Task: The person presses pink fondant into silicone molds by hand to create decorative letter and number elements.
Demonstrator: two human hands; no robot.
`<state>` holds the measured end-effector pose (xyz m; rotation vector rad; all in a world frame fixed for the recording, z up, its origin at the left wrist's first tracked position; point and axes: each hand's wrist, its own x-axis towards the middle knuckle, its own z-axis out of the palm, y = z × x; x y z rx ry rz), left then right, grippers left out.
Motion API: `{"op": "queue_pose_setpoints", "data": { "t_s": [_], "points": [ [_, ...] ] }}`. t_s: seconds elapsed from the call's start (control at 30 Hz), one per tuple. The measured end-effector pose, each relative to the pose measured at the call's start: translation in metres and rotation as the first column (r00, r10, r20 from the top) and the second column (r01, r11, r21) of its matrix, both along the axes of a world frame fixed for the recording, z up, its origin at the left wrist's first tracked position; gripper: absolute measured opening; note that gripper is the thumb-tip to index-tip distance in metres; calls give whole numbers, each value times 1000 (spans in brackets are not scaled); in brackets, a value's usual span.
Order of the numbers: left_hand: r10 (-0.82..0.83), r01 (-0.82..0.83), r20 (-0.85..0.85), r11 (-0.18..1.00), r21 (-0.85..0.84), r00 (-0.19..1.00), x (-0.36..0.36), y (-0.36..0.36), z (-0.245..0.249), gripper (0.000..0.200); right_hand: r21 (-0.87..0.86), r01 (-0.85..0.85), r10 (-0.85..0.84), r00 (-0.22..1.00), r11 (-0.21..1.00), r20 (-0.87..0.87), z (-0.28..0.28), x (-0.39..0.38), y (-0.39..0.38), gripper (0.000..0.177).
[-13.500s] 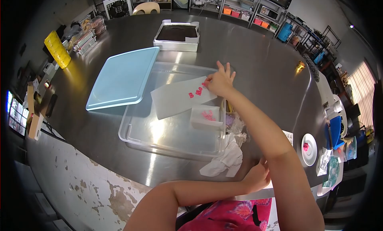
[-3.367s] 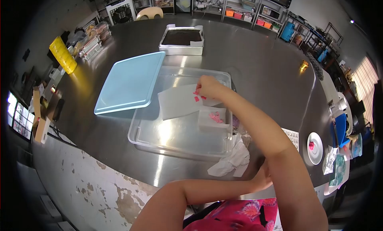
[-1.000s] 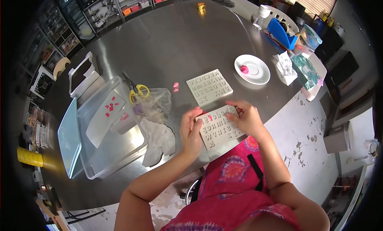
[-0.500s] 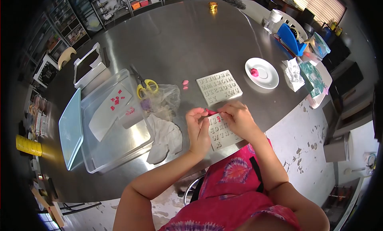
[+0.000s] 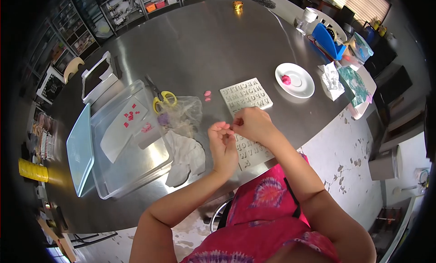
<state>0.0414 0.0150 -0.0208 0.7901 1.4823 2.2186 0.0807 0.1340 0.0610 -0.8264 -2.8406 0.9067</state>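
Observation:
Over the near letter mould my two hands meet at the fingertips. My left hand is curled, its fingers closed, with a trace of something pink or red near the tips. My right hand is pinched against it and covers the upper part of this mould; what it pinches is hidden. Just beyond lies a second pale letter mould. Two small pink pieces rest on the table to its left. A white saucer at the right holds a pink lump.
Left of my hands are a white cloth, a clear plastic bag, yellow-handled scissors and a clear bin with red pieces on a white sheet. Crumpled paper and a blue holder stand at the right.
My right hand has moved left, up against my left fingertips. The dark pink piece seen between my hands before is now mostly hidden. The whole view has shifted slightly.

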Motion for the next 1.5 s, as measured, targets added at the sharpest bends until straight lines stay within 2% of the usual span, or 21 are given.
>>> {"op": "queue_pose_setpoints", "data": {
  "t_s": [0.17,0.27,0.33,0.47,0.53,0.57,0.6,0.63,0.67,0.73,0.83,0.9,1.0,1.07,1.17,1.23,1.3,1.37,1.4,1.47,1.5],
  "points": [
    [49,-52,-55,997,-61,997,-1,0,0,47,32,-136,136,991,990,13,0,-7,12,14],
    [102,-107,-74,992,-68,992,0,1,1,45,31,-306,307,952,951,-14,0,-12,18,14],
    [118,-122,-69,990,-69,991,0,1,0,45,213,-392,394,918,895,35,-2,-21,15,15],
    [110,-116,-85,990,-75,990,-1,-3,-2,48,268,-430,416,903,862,110,1,-26,16,17],
    [131,-138,-101,987,-75,986,-2,-2,1,45,80,-272,277,959,959,-65,5,-22,20,17],
    [160,-173,-144,982,-79,976,-1,0,4,43,84,-279,285,957,957,-61,7,-17,22,17],
    [190,-208,-186,975,-84,964,0,1,6,42,-161,-237,201,956,958,-213,8,-9,22,16],
    [198,-215,-182,973,-83,963,-1,2,4,42,-401,-216,77,939,890,-335,9,-3,19,16],
    [130,-136,-116,990,-41,985,-2,3,2,44,-401,-219,81,939,889,-333,9,3,12,16],
    [54,-54,-55,999,6,997,-2,4,-2,46,-635,-221,-126,882,741,-454,4,19,-5,20],
    [49,-49,-3,997,52,999,1,2,1,32,-689,-197,-252,832,697,-494,-2,38,-18,18],
    [85,-107,-239,991,-79,967,3,-3,13,20,-724,-171,-337,798,668,-499,-3,49,-25,17],
    [110,-115,-325,993,4,939,6,-1,18,18,-682,-95,-388,761,725,-519,-9,59,-31,16],
    [103,-115,-395,993,-9,913,5,-2,16,18,-519,5,-350,744,855,-570,-17,59,-35,16],
    [105,-116,-483,993,7,869,4,-2,13,19,-436,127,-377,743,891,-554,-21,57,-42,17],
    [112,-109,-503,993,35,857,5,-2,12,18,-504,114,-416,730,856,-541,-24,57,-42,19],
    [-14,20,-136,999,42,991,10,-3,12,18,-565,98,-449,723,819,-526,-27,57,-39,21],
    [-75,81,-90,994,67,993,8,-2,17,24,-707,-43,-502,674,706,-542,-26,58,-34,21],
    [-141,144,-43,986,85,989,6,-2,19,29,-701,-45,-495,676,712,-546,-25,59,-33,21],
    [-197,200,-31,972,123,980,4,-2,18,37,-841,-135,-567,682,524,-463,-14,61,-39,29],
    [-256,256,-21,955,150,966,4,-3,16,46,-842,-130,-566,685,524,-458,-15,64,-40,29]
  ]
}}
